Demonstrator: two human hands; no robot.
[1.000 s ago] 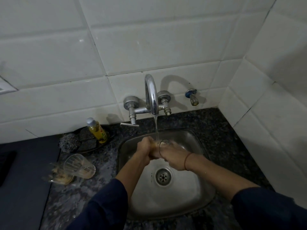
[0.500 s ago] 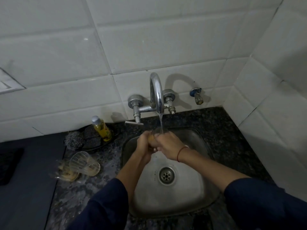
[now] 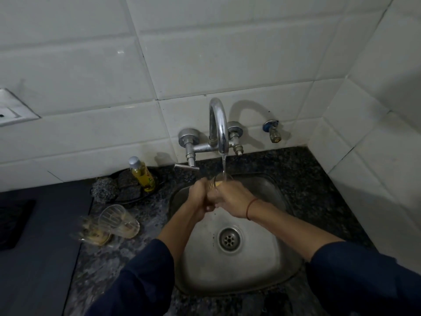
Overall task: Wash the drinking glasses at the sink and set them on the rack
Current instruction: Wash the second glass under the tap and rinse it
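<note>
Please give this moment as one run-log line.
step: washing glass | left hand: grips glass | right hand: on glass, grip unclear | tap: running | second glass: lying on counter

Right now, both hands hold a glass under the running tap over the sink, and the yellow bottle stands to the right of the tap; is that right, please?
Not quite. The head view shows the yellow bottle standing to the left of the tap, not the right. The rest holds: the left hand and right hand hold the glass under the running water, over the sink.
</note>
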